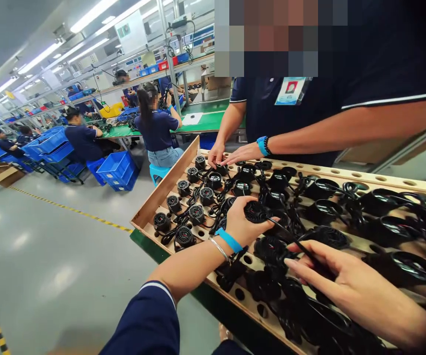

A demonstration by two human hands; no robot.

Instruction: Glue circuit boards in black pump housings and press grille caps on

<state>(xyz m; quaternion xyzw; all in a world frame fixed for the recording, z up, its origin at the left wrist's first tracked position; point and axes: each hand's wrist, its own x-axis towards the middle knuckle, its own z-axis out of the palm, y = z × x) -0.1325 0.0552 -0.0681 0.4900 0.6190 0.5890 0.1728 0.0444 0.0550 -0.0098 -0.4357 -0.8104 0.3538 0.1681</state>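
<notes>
One black device (256,212) in left hand (239,221), cord (287,230) at right hand (340,276)

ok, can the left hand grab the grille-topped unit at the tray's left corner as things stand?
Probably not without freeing up first: the left hand holds another black unit. The way itself looks free, with nothing lying over the corner unit's grille.
</notes>
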